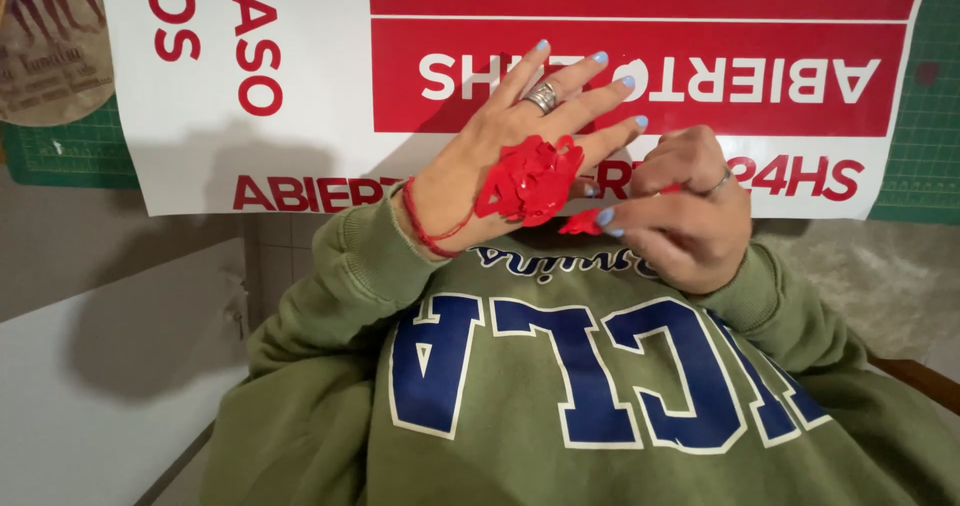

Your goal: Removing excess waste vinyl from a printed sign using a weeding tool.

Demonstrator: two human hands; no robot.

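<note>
At the near edge of the large white-and-red printed vinyl sign sheet [300, 166], which lies on a green gridded cutting mat [70, 151] on the counter, both hands work just above the wearer's olive-green sweatshirt [560, 386].

Left hand [520, 136]: flat, fingers spread, palm down on the sheet; it grips nothing. A clump of crumpled glossy red vinyl scraps [530, 178] is stuck to its back, over the knuckles. Silver ring on one finger, red cord bracelet [425, 228] at the wrist.

Right hand [680, 211]: fingers curled in, thumb and fingertip pinching a small red vinyl sliver [583, 223] just beside the clump, touching or nearly so; cannot tell which.

Judgement on doing this step well:
- Press the sliver firmly onto the clump so it holds by its own tack and does not drop back onto the lettering.
- Keep the left hand flat; it pins the sheet.
- Keep the sticky side of the waste away from the sweatshirt cuff and from the red letters.
- Risk: the overloaded clump may shed pieces.
</note>
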